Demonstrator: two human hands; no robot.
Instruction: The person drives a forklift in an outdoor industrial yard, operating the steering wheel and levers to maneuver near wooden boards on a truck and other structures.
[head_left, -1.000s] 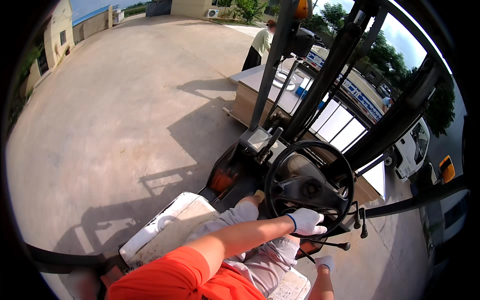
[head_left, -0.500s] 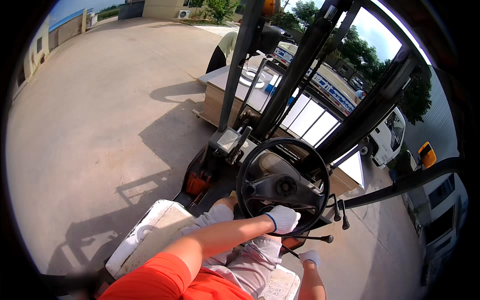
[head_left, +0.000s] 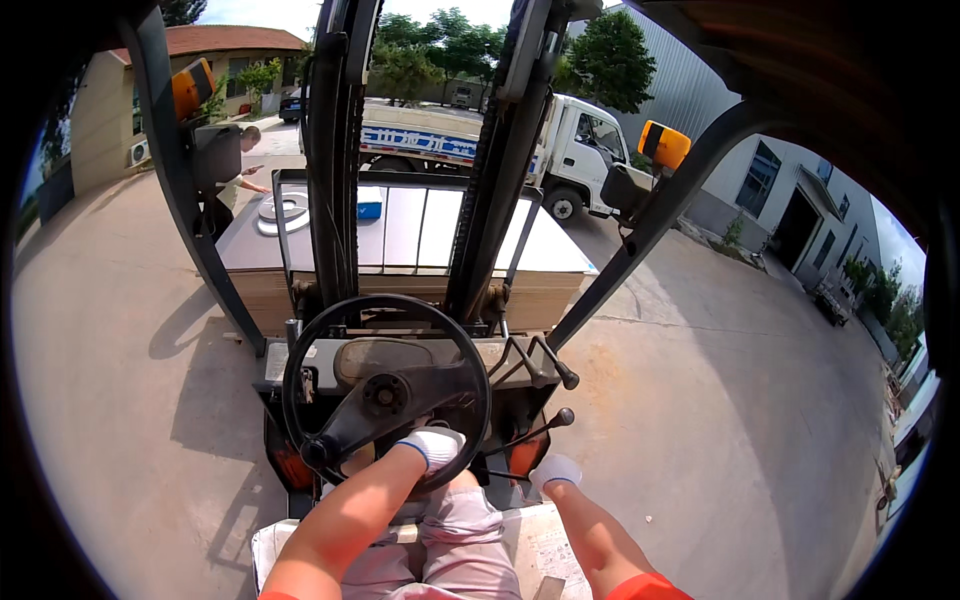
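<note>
While the black steering wheel is gripped by the gloved left hand, the right hand is curled just beside it.

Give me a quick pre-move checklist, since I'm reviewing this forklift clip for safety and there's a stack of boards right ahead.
1. Left hand on the steering wheel: ok, the gloved hand grips the lower rim.
2. Right hand at the control levers: cannot tell; it sits low, just below the nearest lever, contact unclear.
3. Person near the load: not ok, someone stands at the far left corner of the board stack.
4. Loose items on the stack: not ok, a white ring and a blue box lie on top.
5. Truck beyond the stack: ok, apart from it.
6. Forks: cannot tell, hidden.
</note>
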